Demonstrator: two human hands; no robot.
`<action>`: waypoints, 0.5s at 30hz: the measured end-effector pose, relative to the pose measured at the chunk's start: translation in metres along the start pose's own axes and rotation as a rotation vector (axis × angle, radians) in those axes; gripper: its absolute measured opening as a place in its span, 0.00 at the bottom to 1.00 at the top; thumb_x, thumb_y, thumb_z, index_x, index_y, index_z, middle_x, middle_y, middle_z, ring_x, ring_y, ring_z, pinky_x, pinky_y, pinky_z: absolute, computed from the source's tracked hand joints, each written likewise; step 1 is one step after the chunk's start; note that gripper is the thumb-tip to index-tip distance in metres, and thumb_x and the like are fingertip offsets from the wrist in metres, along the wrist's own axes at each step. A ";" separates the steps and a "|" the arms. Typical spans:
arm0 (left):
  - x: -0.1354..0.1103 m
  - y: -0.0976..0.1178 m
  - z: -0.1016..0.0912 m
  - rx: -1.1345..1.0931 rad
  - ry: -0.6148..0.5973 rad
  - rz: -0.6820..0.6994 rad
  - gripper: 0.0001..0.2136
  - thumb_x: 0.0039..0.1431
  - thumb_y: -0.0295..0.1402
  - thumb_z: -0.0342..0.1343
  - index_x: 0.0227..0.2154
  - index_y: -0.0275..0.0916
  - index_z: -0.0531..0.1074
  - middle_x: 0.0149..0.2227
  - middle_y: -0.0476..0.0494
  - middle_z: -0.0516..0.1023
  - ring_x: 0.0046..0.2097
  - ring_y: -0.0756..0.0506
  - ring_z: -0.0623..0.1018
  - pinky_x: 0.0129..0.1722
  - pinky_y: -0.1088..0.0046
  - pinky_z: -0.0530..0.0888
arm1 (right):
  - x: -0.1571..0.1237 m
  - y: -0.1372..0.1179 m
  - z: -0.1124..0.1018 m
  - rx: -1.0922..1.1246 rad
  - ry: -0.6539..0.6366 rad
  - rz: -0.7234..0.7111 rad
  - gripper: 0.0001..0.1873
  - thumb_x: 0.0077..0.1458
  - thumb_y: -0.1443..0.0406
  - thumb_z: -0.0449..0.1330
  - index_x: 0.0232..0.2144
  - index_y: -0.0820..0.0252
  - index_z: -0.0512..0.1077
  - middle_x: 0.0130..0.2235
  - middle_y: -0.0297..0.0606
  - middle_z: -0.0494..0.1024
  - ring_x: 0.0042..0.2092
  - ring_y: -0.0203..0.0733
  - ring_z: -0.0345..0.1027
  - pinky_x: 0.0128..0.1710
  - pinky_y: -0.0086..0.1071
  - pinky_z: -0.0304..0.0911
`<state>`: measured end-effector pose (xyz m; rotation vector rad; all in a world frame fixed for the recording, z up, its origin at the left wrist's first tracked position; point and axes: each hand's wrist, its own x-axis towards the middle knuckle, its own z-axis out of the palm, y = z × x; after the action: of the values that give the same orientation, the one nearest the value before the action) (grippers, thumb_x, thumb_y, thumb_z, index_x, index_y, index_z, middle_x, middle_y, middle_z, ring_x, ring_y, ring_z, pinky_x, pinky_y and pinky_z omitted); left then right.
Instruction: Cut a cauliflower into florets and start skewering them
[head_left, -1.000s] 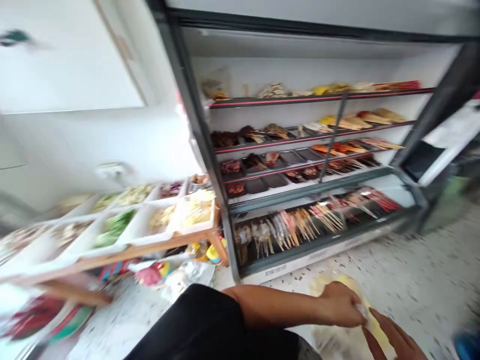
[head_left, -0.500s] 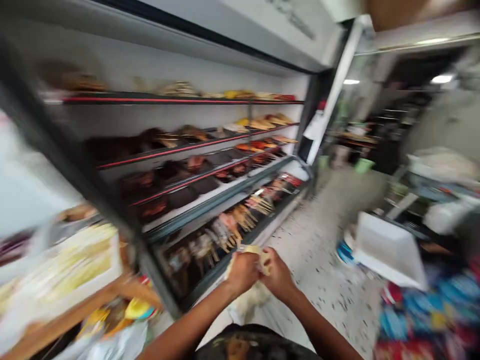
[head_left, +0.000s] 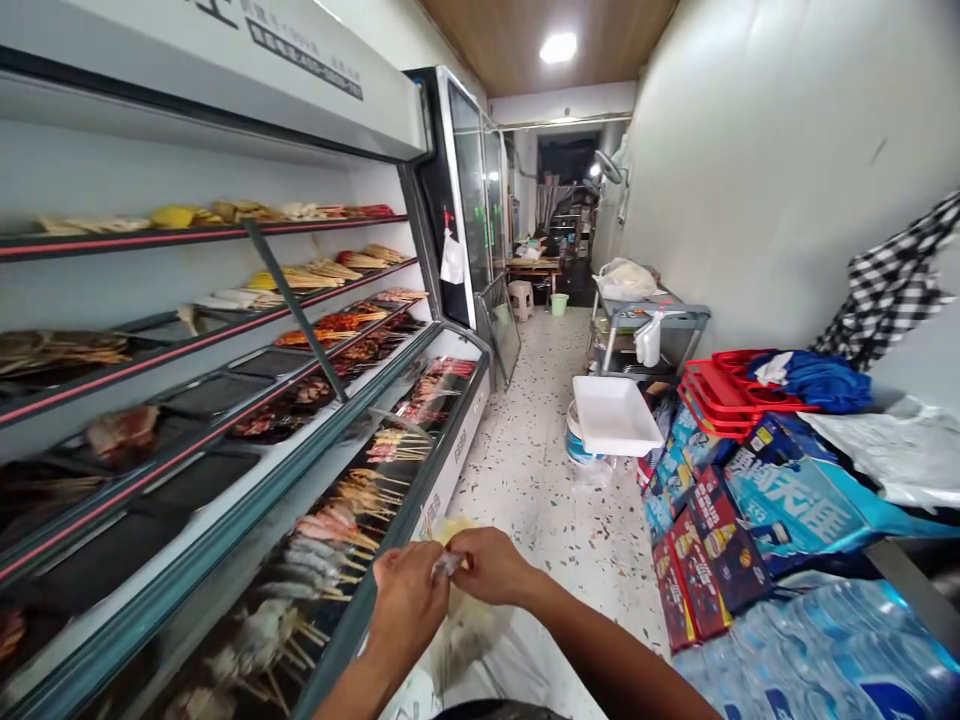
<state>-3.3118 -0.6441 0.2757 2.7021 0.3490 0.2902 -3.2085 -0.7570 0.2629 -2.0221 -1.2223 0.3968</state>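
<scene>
A pale yellowish, see-through plastic bag (head_left: pixel 466 640) hangs below my hands, and what is inside it cannot be made out. My left hand (head_left: pixel 411 595) is closed on the bag's gathered top. Close against it, my right hand (head_left: pixel 491 567) pinches the same bunched plastic with bent fingers. Both hands are in front of my body, beside the front edge of the display fridge (head_left: pixel 420 505). Skewers of shrimp (head_left: pixel 330 530) and fish (head_left: pixel 311 565) lie in the fridge's lower tray, left of my hands.
To the right stand packs of bottled water (head_left: pixel 832 650), dark red boxes (head_left: pixel 705 560) and stacked red baskets (head_left: pixel 712 395). Ahead, a white tub (head_left: pixel 615 415) sits beside a grey trolley (head_left: pixel 660 315). A speckled floor (head_left: pixel 525 430) runs along the fridge.
My view has swung right, down the aisle, and is sharper. My hands are closer together, now on the bag's bunched top, where the plastic was spread between them before.
</scene>
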 end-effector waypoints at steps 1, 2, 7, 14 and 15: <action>0.004 0.005 0.005 -0.014 0.008 0.013 0.11 0.56 0.27 0.43 0.30 0.39 0.71 0.33 0.44 0.77 0.41 0.43 0.74 0.49 0.59 0.61 | -0.005 0.004 -0.006 -0.003 0.026 0.039 0.03 0.46 0.70 0.58 0.24 0.58 0.69 0.26 0.29 0.73 0.29 0.33 0.65 0.29 0.23 0.55; 0.009 0.010 0.010 -0.032 0.013 0.029 0.11 0.55 0.27 0.43 0.31 0.39 0.71 0.34 0.44 0.77 0.41 0.43 0.74 0.49 0.58 0.60 | -0.009 0.008 -0.011 -0.007 0.053 0.080 0.03 0.47 0.69 0.57 0.23 0.59 0.69 0.25 0.28 0.72 0.28 0.32 0.63 0.27 0.23 0.54; 0.036 0.047 0.030 -0.085 -0.001 0.069 0.11 0.55 0.26 0.43 0.31 0.39 0.71 0.34 0.44 0.77 0.42 0.43 0.74 0.51 0.56 0.60 | -0.030 0.036 -0.041 -0.029 0.130 0.199 0.05 0.49 0.67 0.55 0.24 0.60 0.69 0.25 0.32 0.74 0.27 0.33 0.64 0.27 0.25 0.53; 0.092 0.094 0.073 -0.290 -0.054 -0.055 0.17 0.50 0.34 0.52 0.44 0.37 0.72 0.48 0.39 0.75 0.50 0.41 0.72 0.54 0.63 0.65 | -0.036 0.111 -0.097 0.035 0.159 0.199 0.18 0.51 0.52 0.49 0.23 0.57 0.70 0.26 0.40 0.77 0.30 0.45 0.70 0.31 0.36 0.64; 0.103 0.093 0.078 -0.313 -0.083 -0.076 0.18 0.53 0.37 0.50 0.45 0.36 0.72 0.47 0.38 0.76 0.50 0.40 0.73 0.53 0.62 0.66 | -0.027 0.128 -0.104 0.057 0.191 0.241 0.20 0.50 0.49 0.50 0.24 0.56 0.71 0.26 0.39 0.78 0.30 0.46 0.71 0.31 0.36 0.65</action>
<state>-3.1760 -0.7252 0.2598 2.3796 0.3486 0.1922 -3.0797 -0.8606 0.2401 -2.1105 -0.8465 0.3398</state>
